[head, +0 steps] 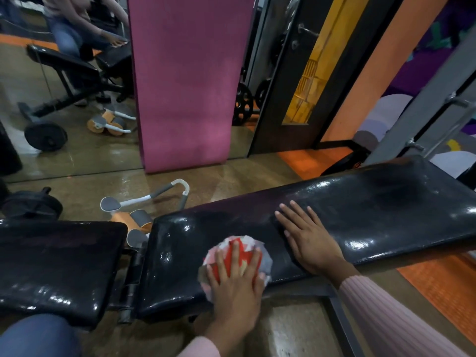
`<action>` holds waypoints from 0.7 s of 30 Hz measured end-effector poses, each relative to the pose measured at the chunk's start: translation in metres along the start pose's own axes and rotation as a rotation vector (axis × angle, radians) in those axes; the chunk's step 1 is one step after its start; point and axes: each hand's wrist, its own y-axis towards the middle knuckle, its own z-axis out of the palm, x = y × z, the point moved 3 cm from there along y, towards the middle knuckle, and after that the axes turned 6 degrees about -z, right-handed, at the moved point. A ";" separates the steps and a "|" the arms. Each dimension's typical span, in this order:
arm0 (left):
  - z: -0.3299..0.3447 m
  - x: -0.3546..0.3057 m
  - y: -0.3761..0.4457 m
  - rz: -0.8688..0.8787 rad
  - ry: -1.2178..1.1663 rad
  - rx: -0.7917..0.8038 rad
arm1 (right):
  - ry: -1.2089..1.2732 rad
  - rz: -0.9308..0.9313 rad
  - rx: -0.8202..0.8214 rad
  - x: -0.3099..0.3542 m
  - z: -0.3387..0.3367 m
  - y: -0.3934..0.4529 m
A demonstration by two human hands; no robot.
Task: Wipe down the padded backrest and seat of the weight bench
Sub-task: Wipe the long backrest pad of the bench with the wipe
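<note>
Backrest pad [360,215], glossy black vinyl, runs rightward from the seat pad [56,264] over a brown gym floor [231,181]. Left hand [235,282] presses a red-and-white cloth [239,251] flat-fingered; right hand [309,238] lies open on the backrest. A mirror [64,99] and pink mat [188,81] stand behind.

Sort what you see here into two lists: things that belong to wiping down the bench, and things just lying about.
Part of the job:
red and white cloth
left hand pressing the cloth
right hand flat on the backrest
backrest pad
seat pad

Lying about:
ab roller
pink mat
weight plate
</note>
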 end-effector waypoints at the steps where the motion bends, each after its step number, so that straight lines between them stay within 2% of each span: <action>1: 0.000 -0.009 0.000 0.029 0.009 -0.008 | 0.004 -0.003 0.003 0.000 0.000 0.000; 3: -0.007 -0.021 0.016 0.059 -0.009 -0.005 | 0.001 -0.004 0.006 0.000 0.000 -0.001; 4: -0.009 -0.021 0.030 0.047 -0.030 0.047 | -0.001 -0.005 0.008 0.000 0.000 -0.001; 8: -0.019 0.011 0.065 -0.107 -0.095 0.167 | -0.001 0.001 0.021 0.000 0.000 -0.001; 10: -0.018 0.027 0.053 -0.144 -0.114 0.135 | 0.004 0.003 0.019 0.001 -0.001 0.000; 12: -0.012 0.025 0.022 -0.085 -0.017 -0.004 | 0.002 0.003 0.024 0.001 0.000 -0.001; 14: -0.008 0.003 0.000 -0.039 -0.029 0.066 | -0.005 -0.006 0.032 0.000 0.001 -0.001; 17: -0.009 -0.026 0.010 0.033 -0.026 0.046 | -0.010 -0.008 0.032 0.000 0.001 0.000; 21: -0.020 -0.001 0.042 -0.113 -0.111 0.154 | -0.001 -0.002 0.027 0.001 -0.001 -0.001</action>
